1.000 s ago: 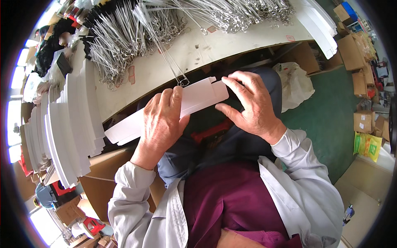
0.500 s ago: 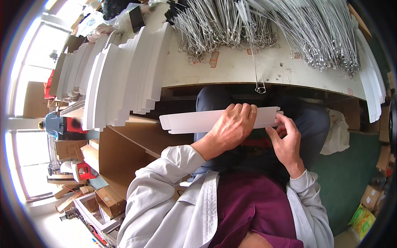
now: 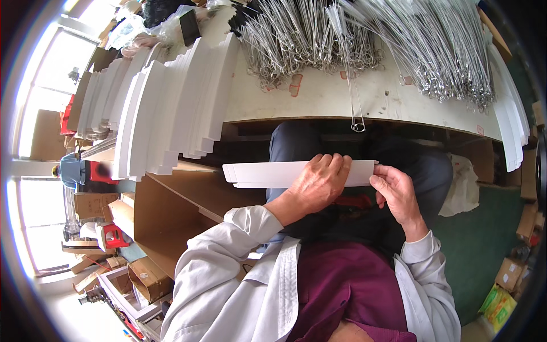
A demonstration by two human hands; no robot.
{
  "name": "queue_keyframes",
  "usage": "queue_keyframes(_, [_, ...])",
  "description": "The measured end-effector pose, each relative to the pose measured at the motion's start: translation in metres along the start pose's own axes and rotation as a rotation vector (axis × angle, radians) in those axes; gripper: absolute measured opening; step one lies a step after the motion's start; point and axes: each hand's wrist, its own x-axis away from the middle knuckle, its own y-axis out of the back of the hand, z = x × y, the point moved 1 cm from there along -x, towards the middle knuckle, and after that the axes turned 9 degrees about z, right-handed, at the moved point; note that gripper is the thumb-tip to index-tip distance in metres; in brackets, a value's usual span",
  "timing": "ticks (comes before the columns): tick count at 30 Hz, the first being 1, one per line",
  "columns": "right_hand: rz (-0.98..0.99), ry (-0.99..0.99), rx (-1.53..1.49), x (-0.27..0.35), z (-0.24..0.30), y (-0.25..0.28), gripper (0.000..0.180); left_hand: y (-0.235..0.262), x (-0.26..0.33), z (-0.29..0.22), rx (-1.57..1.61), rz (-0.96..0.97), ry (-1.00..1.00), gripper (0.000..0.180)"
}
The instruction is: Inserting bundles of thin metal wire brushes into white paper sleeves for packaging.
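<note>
A: Head cam, now frame. Both hands on a long white card strip (image 3: 285, 174), held level over the lap, just below the table (image 3: 319, 102) edge.

B: Left hand?

A: Left hand (image 3: 319, 182) lies over the strip's right-of-middle part, fingers curled over its top edge, thumb hidden under, so gripping it. Right hand (image 3: 396, 194) pinches the strip's right end, fingers narrow, tips closed on the card.

B: Strip flat or folded?

A: Looks like 2 layers at the left end, edges a bit offset. Can't tell if folded or 2 pcs.

B: What's around?

A: Wire hanger (image 3: 356, 97) hangs off the table edge, loop end just above the strip, not touching. Big piles of wire hangers (image 3: 433, 51) across the tabletop. Stacks of white card strips (image 3: 171, 102) fanned at the table's left end, more card strips (image 3: 510, 125) at the right edge. Brown cardboard boxes (image 3: 171, 211) to the person's left, beside the knee. Green floor (image 3: 490, 239) on the right w/ small cartons (image 3: 527, 219). Person wears pale jacket, maroon apron, dark trousers.
</note>
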Motion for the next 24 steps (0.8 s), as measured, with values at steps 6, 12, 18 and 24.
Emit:
queue_keyframes(6, [0.052,-0.139,-0.186,-0.005,0.001,0.004,0.041,0.003,0.004,0.003,0.042,0.025,-0.003,0.072])
queue_keyframes(12, [0.232,-0.25,-0.529,-0.009,-0.012,0.014,0.038,0.006,0.006,0.005,0.088,0.028,-0.029,0.068])
queue_keyframes(18, [-0.249,0.449,0.776,0.002,0.008,-0.001,0.054,0.015,-0.002,0.008,0.133,0.055,0.037,0.065])
queue_keyframes(24, [0.03,0.536,1.219,-0.01,0.007,-0.009,0.066,0.021,-0.01,0.001,0.201,0.089,-0.009,0.06])
